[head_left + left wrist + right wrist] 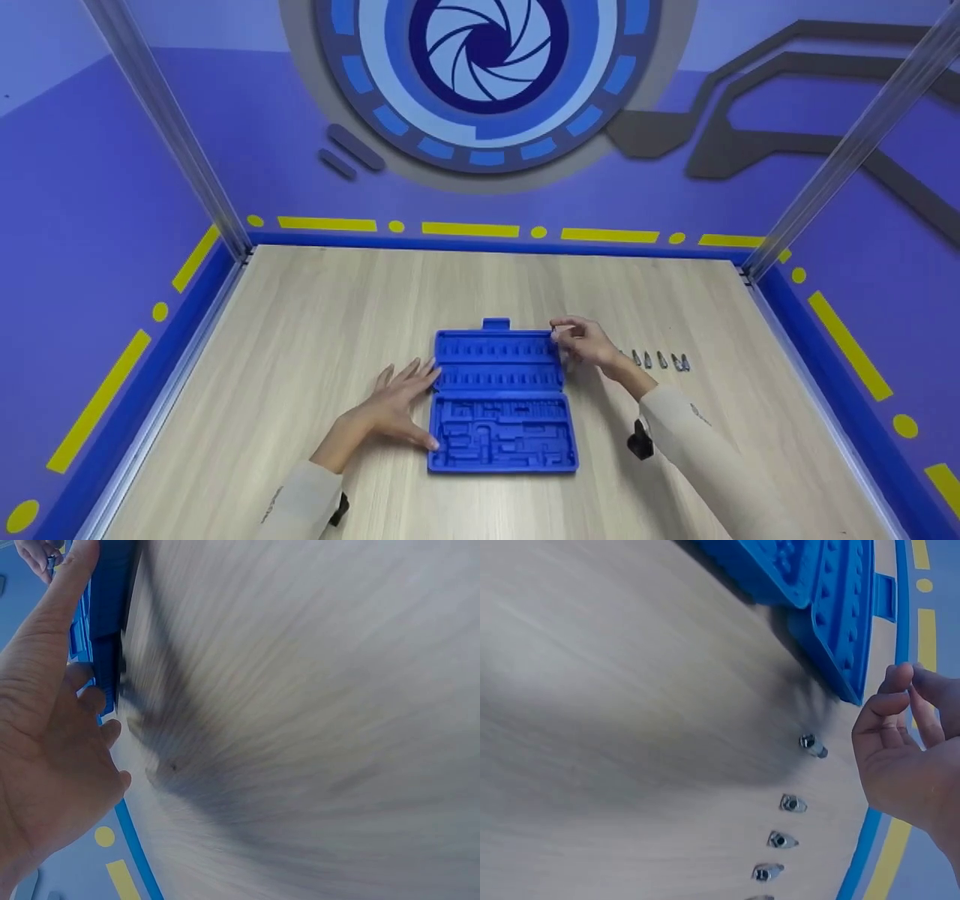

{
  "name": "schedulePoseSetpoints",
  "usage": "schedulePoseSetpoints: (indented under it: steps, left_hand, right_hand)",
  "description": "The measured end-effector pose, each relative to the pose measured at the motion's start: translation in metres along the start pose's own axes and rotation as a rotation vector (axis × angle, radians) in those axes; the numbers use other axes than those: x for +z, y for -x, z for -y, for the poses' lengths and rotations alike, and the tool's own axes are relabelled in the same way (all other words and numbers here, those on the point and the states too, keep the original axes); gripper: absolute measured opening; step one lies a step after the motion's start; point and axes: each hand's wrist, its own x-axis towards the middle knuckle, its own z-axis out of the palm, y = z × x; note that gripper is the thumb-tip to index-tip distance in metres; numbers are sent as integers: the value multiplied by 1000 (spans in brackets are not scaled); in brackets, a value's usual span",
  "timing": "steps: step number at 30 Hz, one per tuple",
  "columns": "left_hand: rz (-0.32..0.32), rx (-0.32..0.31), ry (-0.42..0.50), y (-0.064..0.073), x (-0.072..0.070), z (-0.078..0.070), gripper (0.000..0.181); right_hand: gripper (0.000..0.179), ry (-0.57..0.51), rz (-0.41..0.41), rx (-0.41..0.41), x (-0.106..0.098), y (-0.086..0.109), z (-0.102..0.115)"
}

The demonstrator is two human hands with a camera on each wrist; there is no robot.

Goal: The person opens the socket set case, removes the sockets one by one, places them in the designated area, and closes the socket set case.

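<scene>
An open blue plastic tool case (pixel 501 433) lies flat, its moulded compartments facing up and its latch tab at the far side. My left hand (pixel 397 405) rests against the case's left side with fingers spread, thumb at the near left corner. Over the far right corner of the lid, my right hand (pixel 589 345) pinches a small metal socket bit (pixel 51 562) between thumb and fingertips. In the right wrist view the fingers hide that piece. More silver socket bits (pixel 782 840) lie in a loose row on the table, right of the case.
The wooden table (pixel 322 300) is enclosed by blue printed panels (pixel 405 202) at the back and sides. Metal posts (pixel 172 127) stand at its back corners. One socket bit (pixel 812 745) lies closest to the case, below the right hand.
</scene>
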Motion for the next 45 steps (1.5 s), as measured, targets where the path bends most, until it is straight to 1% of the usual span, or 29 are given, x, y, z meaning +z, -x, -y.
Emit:
schedulePoseSetpoints:
  steps: [5,9,13,17,22,23,32,40,45]
  left_hand:
    - [2,-8,1,-1,1,0,129]
    - [3,-7,1,-1,1,1,129]
    - [-2,1,0,-1,0,0,129]
    - [0,-2,3,0,-1,0,129]
    - [-5,2,11,0,-1,0,129]
    - [-6,2,10,0,-1,0,129]
    - [-2,-2,3,-1,-1,-3,129]
    - [2,-8,-1,0,0,-3,130]
    - [3,-12,-1,1,0,-3,130]
  right_hand:
    - [48,-13,29,-2,-13,3,-1]
    - [47,2,31,-8,-26,9,-1]
    - [48,9,16,-17,-41,16,-3]
    - [48,-11,8,-21,-57,21,-7]
    - [48,26,4,-23,-76,28,-14]
    - [48,36,6,-20,-79,32,-12]
    - [47,123,-30,13,-113,49,-30]
    - [49,162,-42,47,-143,67,-42]
    - [51,147,-53,87,-163,82,-51]
